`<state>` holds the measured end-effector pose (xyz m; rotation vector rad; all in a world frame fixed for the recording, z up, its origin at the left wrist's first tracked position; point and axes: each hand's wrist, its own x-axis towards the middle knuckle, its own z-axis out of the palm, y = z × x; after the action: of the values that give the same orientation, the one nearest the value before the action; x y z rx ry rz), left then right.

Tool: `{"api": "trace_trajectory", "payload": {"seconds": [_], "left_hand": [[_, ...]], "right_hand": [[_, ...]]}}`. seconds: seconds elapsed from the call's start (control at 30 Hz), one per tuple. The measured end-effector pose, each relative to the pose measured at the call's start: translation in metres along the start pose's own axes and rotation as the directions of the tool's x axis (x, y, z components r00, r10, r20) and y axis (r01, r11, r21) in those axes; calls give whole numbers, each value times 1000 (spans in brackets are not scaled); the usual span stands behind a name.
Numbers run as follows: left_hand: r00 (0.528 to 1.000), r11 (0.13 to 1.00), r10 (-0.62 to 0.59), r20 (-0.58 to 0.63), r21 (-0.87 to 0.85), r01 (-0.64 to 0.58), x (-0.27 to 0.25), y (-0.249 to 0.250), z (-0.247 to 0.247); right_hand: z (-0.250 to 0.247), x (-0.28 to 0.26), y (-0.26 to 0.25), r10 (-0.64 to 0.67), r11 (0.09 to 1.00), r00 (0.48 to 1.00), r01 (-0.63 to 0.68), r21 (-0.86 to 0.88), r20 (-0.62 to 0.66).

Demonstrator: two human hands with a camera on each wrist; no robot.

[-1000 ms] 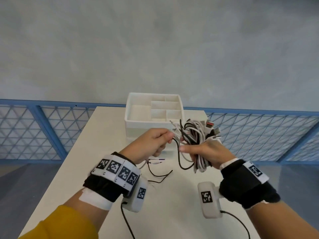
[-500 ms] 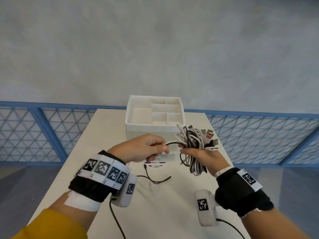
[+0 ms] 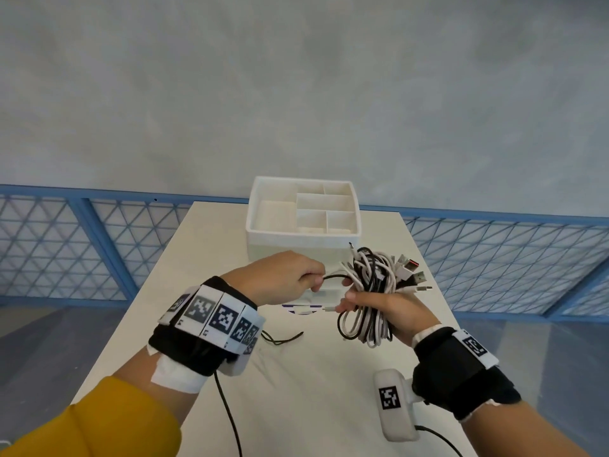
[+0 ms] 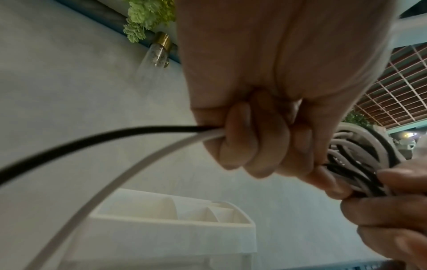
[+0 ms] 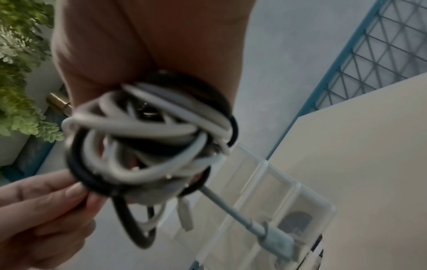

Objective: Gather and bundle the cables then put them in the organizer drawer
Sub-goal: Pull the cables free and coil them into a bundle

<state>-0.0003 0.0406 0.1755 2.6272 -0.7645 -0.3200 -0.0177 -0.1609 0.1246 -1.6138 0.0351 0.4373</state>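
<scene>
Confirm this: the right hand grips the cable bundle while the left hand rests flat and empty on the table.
Wrong about the left hand: it pinches a black cable and a white cable, as the left wrist view shows. The right hand does grip the cable bundle.

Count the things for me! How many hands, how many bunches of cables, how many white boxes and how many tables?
hands: 2 (left hand, right hand, both holding cables)
cable bundle: 1
white organizer box: 1
table: 1
Total: 5
</scene>
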Motion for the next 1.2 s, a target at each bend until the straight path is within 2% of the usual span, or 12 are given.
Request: {"api": "trace_trajectory", "payload": {"seconds": [0.1,0.17,0.27,0.33,0.4,0.67,0.77,0.8,0.87,0.93,1.0,1.2], "left_hand": [[1000,993,7,-20,-115,-9,5,1,4],[993,900,-46,-109,-437,-6,12,6,12],[954,383,-263,-144,-923,-34,19,14,21],[927,52,-360,-102,-995,-89,21,15,17],[907,-34,-406,-111,-990,-137,25,15,15],[838,115,-452,-306,-951,-286,26,27,16],[792,337,-356,-495,-859,-386,24,16,14],[816,420,-290,-499,-833,-361,23,10,17],[932,524,-79,-353,-810,-263,22,5,28],[990,545,96,-104,-827,-140,18,7,45],[991,530,131,43,-848,-33,11,7,61],[994,545,76,82,-838,28,-3,-9,58]], "right_hand": [[3,-1,-5,-25,995,999,22,101,31],[6,2,-9,-38,988,999,34,150,26],[14,5,-15,-21,990,999,26,137,-40],[18,7,-14,-41,996,998,45,75,-57],[22,8,-14,-58,997,997,60,43,-46],[42,5,-23,-14,991,1000,13,-135,-5],[38,2,-34,-36,999,999,36,8,0],[36,-1,-39,-34,996,999,32,87,28],[30,-5,-48,-46,969,994,21,246,95],[23,-10,-59,-67,926,988,8,378,141],[11,-10,-67,-119,898,985,51,437,128],[-23,-9,-61,-266,845,963,211,492,45]]}}
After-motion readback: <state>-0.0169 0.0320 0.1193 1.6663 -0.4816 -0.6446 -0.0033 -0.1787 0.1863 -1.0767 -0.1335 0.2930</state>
